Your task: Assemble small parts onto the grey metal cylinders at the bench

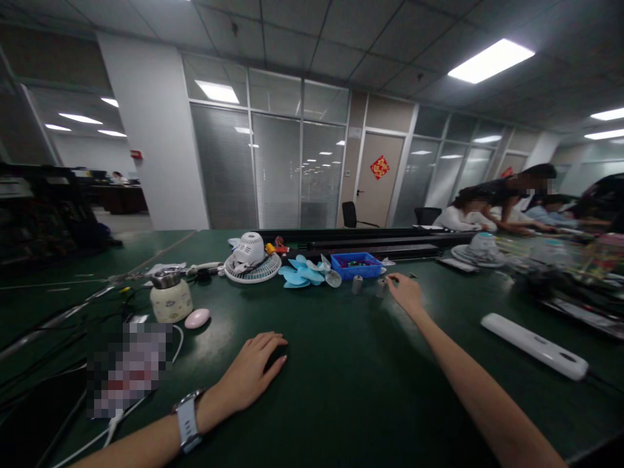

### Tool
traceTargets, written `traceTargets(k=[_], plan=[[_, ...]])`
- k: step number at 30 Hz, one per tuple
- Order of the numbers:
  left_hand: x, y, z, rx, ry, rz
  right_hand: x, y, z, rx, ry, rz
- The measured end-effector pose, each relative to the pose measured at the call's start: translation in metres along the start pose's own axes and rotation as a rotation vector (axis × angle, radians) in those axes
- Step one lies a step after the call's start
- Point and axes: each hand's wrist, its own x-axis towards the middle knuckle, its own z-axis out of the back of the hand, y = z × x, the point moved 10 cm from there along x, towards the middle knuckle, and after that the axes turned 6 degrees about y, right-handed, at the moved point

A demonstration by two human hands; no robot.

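My left hand (248, 372) lies on the green tabletop with its fingers stretched out and thumb apart, holding nothing. My right hand (405, 292) reaches far forward, fingers bent and somewhat apart. Its fingertips are right beside a small grey metal cylinder (381, 288); whether they touch it is hard to make out. A second metal cylinder (357, 284) stands a little to the left. Behind both is a blue plastic basket (336, 268) with small parts in it. Light blue fan blades (298, 273) lie left of the basket, beside a white fan head (249, 252) on its round grille (266, 272).
On the left are a cream flask (170, 302), a pink oval object (197, 318), cables and a blurred-out item (129, 370). A white power strip (533, 344) lies at right. Black rails (370, 250) run along the back. Other people (511, 201) work at the far right.
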Motion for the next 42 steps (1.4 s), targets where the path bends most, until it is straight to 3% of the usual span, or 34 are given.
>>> traceTargets(k=[20, 29, 31, 36, 38, 42], plan=[[-0.002, -0.013, 0.006, 0.027, 0.017, 0.023, 0.002, -0.012, -0.026, 0.069, 0.137, -0.097], [-0.003, -0.011, 0.007, -0.002, 0.006, 0.013, -0.004, -0.015, -0.035, 0.030, 0.106, -0.109], [-0.003, -0.011, 0.006, 0.000, 0.007, 0.017, -0.009, -0.008, -0.032, -0.008, 0.049, -0.064], [-0.001, -0.010, 0.004, 0.014, 0.010, 0.021, -0.030, 0.034, -0.006, -0.110, -0.279, 0.123], [0.000, -0.008, 0.001, 0.019, 0.012, 0.017, -0.032, 0.054, -0.009, -0.131, -0.291, 0.210], [0.001, -0.004, -0.001, 0.019, 0.003, 0.009, -0.020, 0.080, -0.029, -0.206, -0.189, 0.291]])
